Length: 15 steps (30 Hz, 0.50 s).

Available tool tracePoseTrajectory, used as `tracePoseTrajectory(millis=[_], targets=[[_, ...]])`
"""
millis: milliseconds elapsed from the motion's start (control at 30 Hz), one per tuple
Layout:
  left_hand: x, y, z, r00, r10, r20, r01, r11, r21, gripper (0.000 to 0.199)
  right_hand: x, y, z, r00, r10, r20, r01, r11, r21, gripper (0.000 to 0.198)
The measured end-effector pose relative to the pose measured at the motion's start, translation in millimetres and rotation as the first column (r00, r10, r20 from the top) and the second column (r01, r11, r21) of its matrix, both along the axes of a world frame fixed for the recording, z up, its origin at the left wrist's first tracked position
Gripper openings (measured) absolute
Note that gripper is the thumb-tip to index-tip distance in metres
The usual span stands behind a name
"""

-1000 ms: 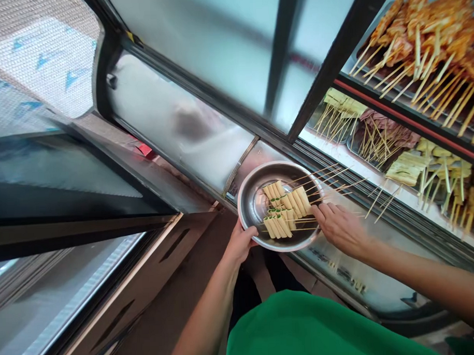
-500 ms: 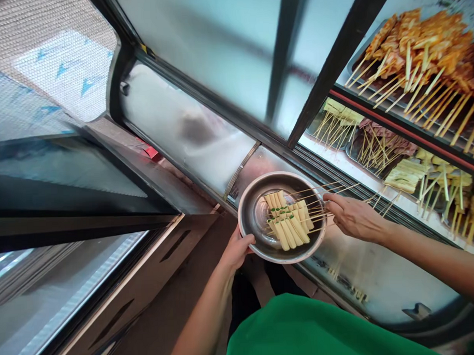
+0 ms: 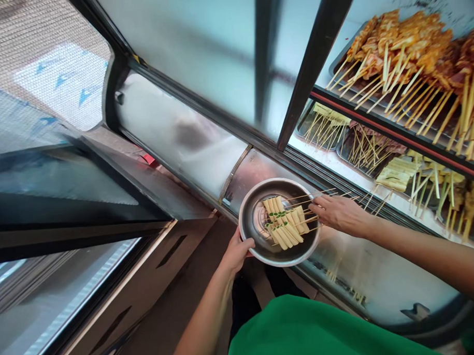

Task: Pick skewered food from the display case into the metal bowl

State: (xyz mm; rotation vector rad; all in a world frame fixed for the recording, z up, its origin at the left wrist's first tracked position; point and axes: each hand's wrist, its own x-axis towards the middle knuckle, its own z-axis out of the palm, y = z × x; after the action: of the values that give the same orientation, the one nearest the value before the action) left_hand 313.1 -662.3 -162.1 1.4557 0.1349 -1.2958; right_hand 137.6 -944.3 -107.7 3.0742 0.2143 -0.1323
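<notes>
Holding: left hand (image 3: 236,251) grips near-left rim of metal bowl (image 3: 251,234), thumb over the edge, fingers under & hidden.
Bowl pos.: round steel bowl, kept in the air in front of the person, just before the lower glass of the display cabinet (image 3: 189,132); not resting on any surface that can be seen.
Bowl contents: tofu-roll skewers (image 3: 284,224), pale yellow rolls w/ green bits on the ends, lying in 2–3 rows approx. in the bowl's middle; sticks point to the right, going over the right rim.
Right hand: right hand (image 3: 338,214) at the bowl's right rim, palm down, fingers closed on the stick ends of the skewers; exact no. of sticks pinched cannot tell.
Arms: both forearms bare, coming from the bottom & the right edge; green shirt (image 3: 316,330) at the bottom centre.
Cabinet, top shelf: tray w/ orange marinated meat skewers (image 3: 407,42), piled, sticks toward the viewer.
Cabinet, lower shelf: trays w/ pale tofu-type skewers (image 3: 400,174), dark skewers (image 3: 366,142) & more yellow-green ones to the far right; well apart from the bowl.
Frame: black door post (image 3: 314,66) runs diagonal betw. frosted glass & the open shelves.
Left side: sloped glass lid of a second case (image 3: 70,287), near the floor level.
</notes>
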Motion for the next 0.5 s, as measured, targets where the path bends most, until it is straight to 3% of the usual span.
tracePoseTrajectory(millis=[300, 500], targets=[[0.9, 0.3, -1.2, 1.000, 0.009, -0.007, -0.009, 1.000, 0.015, 0.078, 5.7, 2.7, -9.9, 0.998, -0.041, -0.050, 0.043, 0.999, 0.025, 0.006], [5.0, 2.8, -7.3, 0.999, 0.041, -0.023, -0.041, 0.999, 0.024, 0.075, 15.5, 4.5, -2.8, 0.988, 0.149, 0.044, -0.146, 0.988, -0.059, 0.010]])
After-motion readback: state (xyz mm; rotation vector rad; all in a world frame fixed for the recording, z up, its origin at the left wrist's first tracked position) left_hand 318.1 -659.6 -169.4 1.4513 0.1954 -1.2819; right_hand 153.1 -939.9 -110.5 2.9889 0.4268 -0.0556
